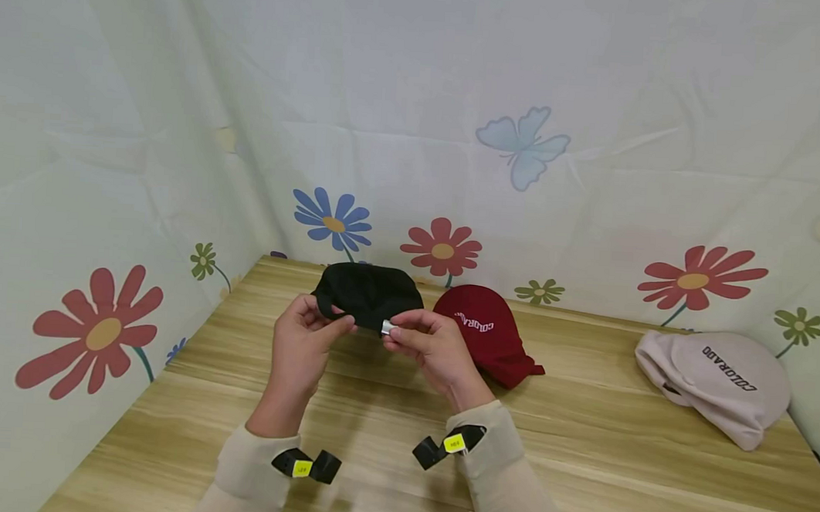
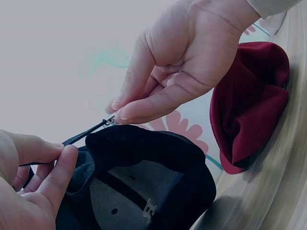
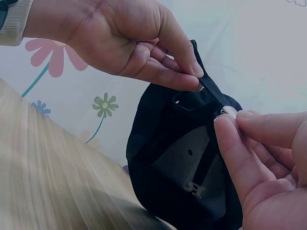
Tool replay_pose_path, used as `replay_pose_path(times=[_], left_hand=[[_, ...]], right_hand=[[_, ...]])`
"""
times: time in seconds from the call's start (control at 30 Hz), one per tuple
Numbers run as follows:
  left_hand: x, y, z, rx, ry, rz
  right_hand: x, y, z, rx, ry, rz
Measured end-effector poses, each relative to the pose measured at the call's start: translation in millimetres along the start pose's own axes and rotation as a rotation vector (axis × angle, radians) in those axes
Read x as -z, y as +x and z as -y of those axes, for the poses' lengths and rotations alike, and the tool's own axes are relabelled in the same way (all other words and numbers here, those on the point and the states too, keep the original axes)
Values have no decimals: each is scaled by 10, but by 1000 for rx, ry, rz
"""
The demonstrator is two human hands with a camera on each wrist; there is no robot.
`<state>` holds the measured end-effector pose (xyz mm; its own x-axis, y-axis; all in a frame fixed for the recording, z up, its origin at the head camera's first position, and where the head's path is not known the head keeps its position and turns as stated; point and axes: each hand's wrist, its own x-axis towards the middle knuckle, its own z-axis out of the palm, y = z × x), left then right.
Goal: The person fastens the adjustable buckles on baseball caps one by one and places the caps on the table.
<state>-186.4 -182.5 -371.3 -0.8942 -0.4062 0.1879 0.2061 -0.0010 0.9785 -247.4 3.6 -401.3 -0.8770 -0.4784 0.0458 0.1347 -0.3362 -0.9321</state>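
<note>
Both hands hold a black cap (image 1: 369,289) by its back strap, over the far part of the table. My left hand (image 1: 301,351) pinches the strap (image 2: 84,134) between thumb and forefinger. On the other side, my right hand (image 1: 436,350) pinches the silver metal buckle (image 1: 388,327) between thumb and fingertips. The wrist views look into the cap's hollow, where a grey lining (image 3: 180,165) and a dark band show. Beside the right hand, a dark red cap (image 1: 485,333) with white COLORADO lettering rests on the table, partly behind that hand.
A pale pinkish cap (image 1: 723,381) with dark COLORADO lettering lies at the right end of the wooden table (image 1: 581,443). White cloth walls (image 1: 406,70) printed with flowers and a butterfly stand behind and at the sides.
</note>
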Motion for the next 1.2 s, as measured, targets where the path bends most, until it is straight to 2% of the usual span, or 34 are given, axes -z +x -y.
replay_pose_path(times=[0.6,1.0,1.2], left_hand=[[-14,-16,32,-17,32,25],[-27,-13,46,-5,81,-4],[-38,7,58,7,13,26]], right_hand=[[-7,-17,0,4,-12,1],[-4,3,-7,0,-28,-2],[9,10,-19,10,-27,-5]])
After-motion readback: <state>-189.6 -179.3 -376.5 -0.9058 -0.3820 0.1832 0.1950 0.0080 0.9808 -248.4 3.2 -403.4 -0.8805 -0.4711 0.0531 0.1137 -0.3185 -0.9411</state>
